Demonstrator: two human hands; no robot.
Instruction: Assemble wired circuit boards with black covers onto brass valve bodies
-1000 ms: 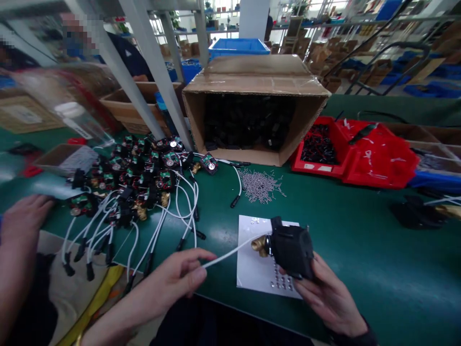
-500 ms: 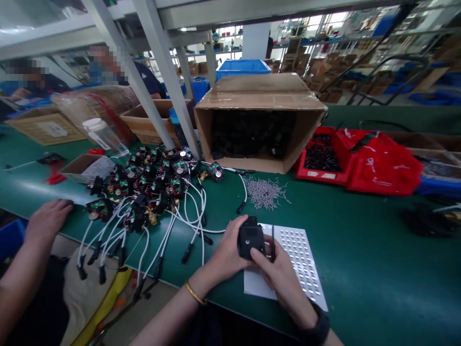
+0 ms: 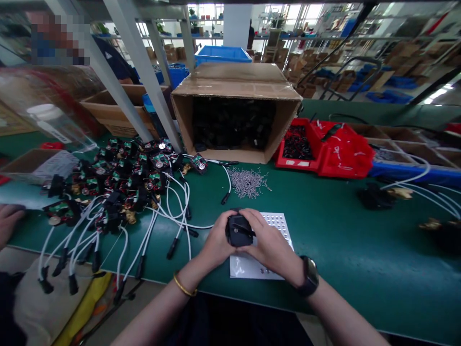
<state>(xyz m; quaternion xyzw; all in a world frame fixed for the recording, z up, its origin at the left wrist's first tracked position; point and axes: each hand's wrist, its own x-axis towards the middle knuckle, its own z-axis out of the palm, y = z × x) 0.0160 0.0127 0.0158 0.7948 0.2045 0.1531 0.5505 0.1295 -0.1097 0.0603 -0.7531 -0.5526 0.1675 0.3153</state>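
Note:
A small black plastic housing (image 3: 236, 236) is held between both my hands above the front of the bench. My left hand (image 3: 216, 242) wraps its left side, thumb low and fingers behind. My right hand (image 3: 268, 242) closes round the right side, its fingers over the top edge. A thin dark piece (image 3: 245, 228) lies across the housing's face near my right fingers; its kind is unclear. Beneath my hands lies a white sheet (image 3: 237, 266) with rows of small silvery dots. Behind it is a pile of small screws (image 3: 248, 182).
Left is a heap of circuit-board assemblies (image 3: 118, 173) with white cables. A cardboard box (image 3: 236, 81) of black parts stands behind; red bins (image 3: 345, 154) sit to its right. More cabled assemblies (image 3: 376, 196) lie right. Another person's hand (image 3: 9, 221) rests at the left edge.
My right hand has moved from the housing's lower right to wrap round its right side. The thin dark piece has gone from upright beside the housing to across it. My view has shifted right.

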